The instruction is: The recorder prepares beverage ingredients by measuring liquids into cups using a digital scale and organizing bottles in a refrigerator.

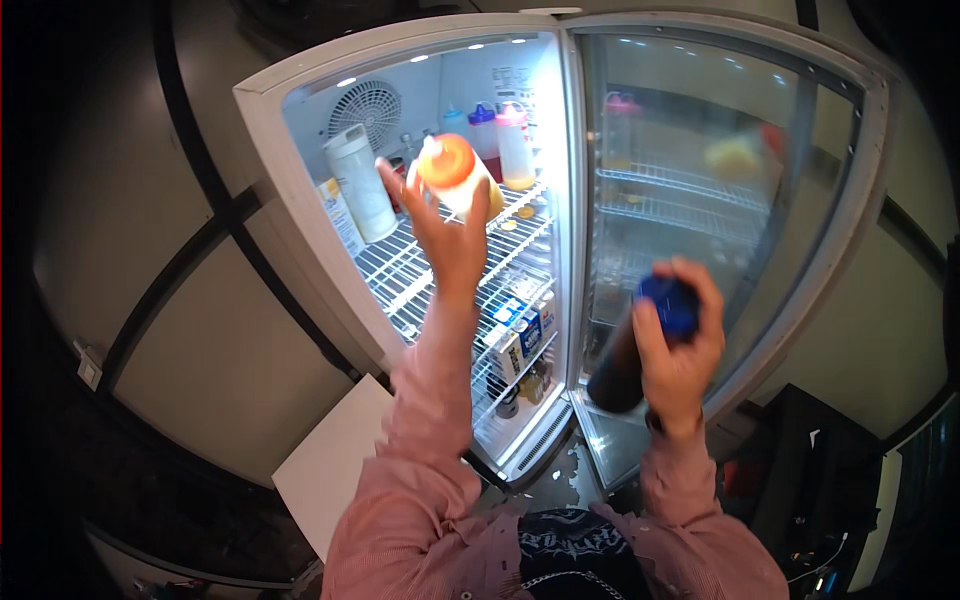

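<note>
In front of the upper shelf, my left hand (447, 238) holds a squeeze bottle with an orange cap (447, 160) and pale yellow contents. The bottle is tilted with its cap toward me, and one finger sticks out to its left. By the open glass door, my right hand (685, 365) grips a dark bottle (617, 370) around its blue cap (672, 305). That bottle slants down to the left and is blurred. Behind my left hand, a pink-capped squeeze bottle (515, 150) stands beside a purple-capped bottle (482, 125) on the wire shelf (400, 275).
The lit fridge's glass door (690, 200) stands open at the right, mirroring the bottles. A tall white container (360, 185) leans at the shelf's left. Several cartons (522, 335) sit lower down. A white surface (330, 455) lies left of the fridge, a black stand (820, 470) right.
</note>
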